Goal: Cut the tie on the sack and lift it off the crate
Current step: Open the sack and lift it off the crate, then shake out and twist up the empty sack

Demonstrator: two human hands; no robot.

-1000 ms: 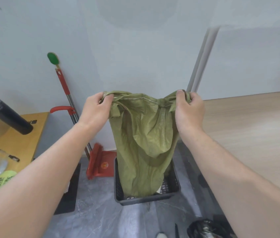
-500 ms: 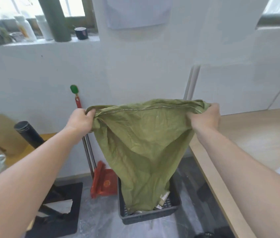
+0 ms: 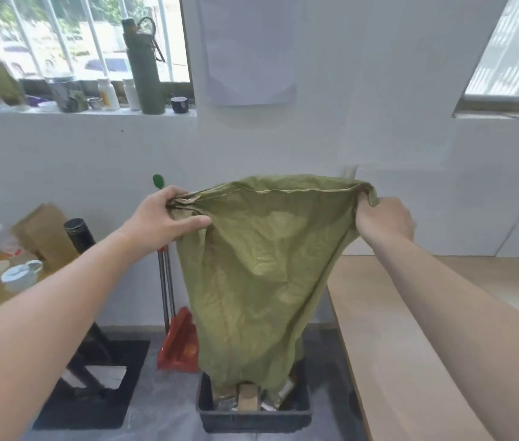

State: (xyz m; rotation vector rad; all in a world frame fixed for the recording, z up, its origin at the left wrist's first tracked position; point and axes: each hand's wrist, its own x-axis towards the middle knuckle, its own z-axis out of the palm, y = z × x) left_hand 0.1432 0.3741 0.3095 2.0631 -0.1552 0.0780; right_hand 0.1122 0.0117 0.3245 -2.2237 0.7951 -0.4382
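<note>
A green woven sack (image 3: 261, 275) hangs stretched wide at chest height, its seamed top edge pulled flat. My left hand (image 3: 162, 218) grips the sack's top left corner. My right hand (image 3: 382, 221) grips the top right corner. The sack narrows downward, and its lower end still reaches into the black plastic crate (image 3: 253, 420) on the grey floor. Packets and a brown box show in the crate under the sack's lower end. No tie or cutting tool is visible.
A wooden counter (image 3: 411, 329) runs along the right. A red dustpan (image 3: 178, 345) and broom handle (image 3: 166, 281) lean on the wall left of the crate. A cluttered table (image 3: 3, 275) sits at left, with a black mat (image 3: 92, 386) below it. Bottles line the windowsill (image 3: 76, 111).
Both hands have risen and spread apart, pulling the sack's top edge wide and lifting the sack higher. The crate's contents now show below it. My view has tilted upward.
</note>
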